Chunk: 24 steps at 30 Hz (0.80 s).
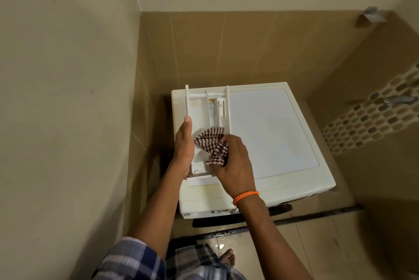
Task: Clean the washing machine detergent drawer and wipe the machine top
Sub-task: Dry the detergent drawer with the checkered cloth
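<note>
Item logged: detergent drawer [204,116], pulled free, which I saw lying lengthwise on the left part of the washing machine top [272,130]. Left hand [184,143] gripped the drawer's left wall, thumb along the rim. Right hand [233,162] (orange wristband [246,196] on it) clenched a checked cloth [213,143], pressed into the drawer's near compartment.
</note>
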Available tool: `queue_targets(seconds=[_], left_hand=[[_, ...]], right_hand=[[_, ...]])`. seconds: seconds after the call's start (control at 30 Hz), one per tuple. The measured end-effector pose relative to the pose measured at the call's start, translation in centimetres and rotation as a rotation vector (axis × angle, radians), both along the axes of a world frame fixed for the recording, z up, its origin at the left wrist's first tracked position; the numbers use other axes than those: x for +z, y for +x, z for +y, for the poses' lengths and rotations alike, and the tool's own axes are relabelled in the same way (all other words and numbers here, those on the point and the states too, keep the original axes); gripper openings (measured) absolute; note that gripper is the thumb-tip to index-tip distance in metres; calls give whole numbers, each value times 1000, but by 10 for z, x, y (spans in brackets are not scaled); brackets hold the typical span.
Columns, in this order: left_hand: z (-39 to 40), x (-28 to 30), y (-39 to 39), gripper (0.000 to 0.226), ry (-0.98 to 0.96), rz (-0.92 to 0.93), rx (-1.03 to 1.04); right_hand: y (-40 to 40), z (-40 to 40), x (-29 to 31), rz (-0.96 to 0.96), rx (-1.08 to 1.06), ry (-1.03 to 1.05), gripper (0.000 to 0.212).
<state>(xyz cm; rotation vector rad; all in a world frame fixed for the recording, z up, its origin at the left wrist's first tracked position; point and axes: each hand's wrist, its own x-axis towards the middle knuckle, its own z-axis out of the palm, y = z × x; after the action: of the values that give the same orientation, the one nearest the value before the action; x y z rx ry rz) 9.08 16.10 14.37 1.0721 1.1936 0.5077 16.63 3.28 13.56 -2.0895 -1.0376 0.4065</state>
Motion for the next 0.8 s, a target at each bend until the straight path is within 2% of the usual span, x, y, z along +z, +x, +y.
queue_targets(seconds=[0.07,0.2,0.33,0.43,0.53,0.67,0.73,0.8], left_hand=[[-1,-2,-1,71,-13,12,17],[-1,-4,-2,75,-23,20,6],[-7,-8,-4,75,-66,30,9],[-10,-7,-1,71,-53,40,-22],[-12,-4,3,71,-38,32,-52],[-14,-4,2,68,-25,5,-48],[-13,-7,-1,67,-44,17,-13],[-11,-7,-3,68,-56,23,-1]], right_hand=[[-2,-2,-1,-75,19,-63,67],[3,1,3,-81,79,-239,76],[17,16,13,-63,118,-413,58],[24,29,22,-95,84,-427,48],[29,40,34,-129,23,-321,43],[41,43,58,-94,-186,15,38],[41,40,64,-115,-285,205,47],[38,35,57,-135,-298,291,60]])
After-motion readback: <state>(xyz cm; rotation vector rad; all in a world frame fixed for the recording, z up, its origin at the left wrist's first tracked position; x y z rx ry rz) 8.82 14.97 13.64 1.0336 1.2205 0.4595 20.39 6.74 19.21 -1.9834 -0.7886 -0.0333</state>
